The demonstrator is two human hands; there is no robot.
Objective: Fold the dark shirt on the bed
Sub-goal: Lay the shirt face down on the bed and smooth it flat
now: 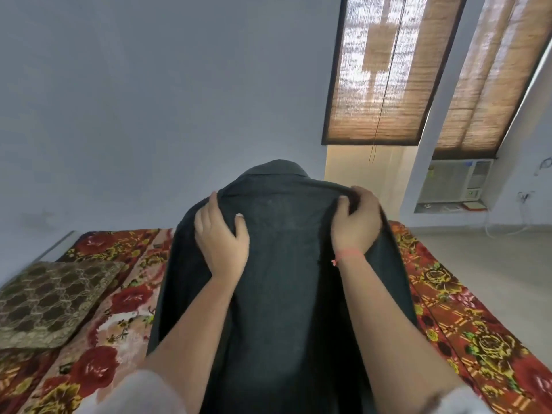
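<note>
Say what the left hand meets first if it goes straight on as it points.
The left hand grips the dark shirt; past it the way looks free up to the grey wall, depth unclear.

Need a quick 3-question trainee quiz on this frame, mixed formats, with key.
1. Multiple choice: the left hand and right hand grip the dark collared fabric shirt near its: A) hem B) shoulders C) cuffs.
2. True or false: the brown patterned square cushion lies on top of the shirt.
3. Fill in: the red thread band sits on the ___ wrist.
Key: 1 B. 2 False; the cushion lies on the red floral bedspread, apart from the shirt. 3 right.
</note>
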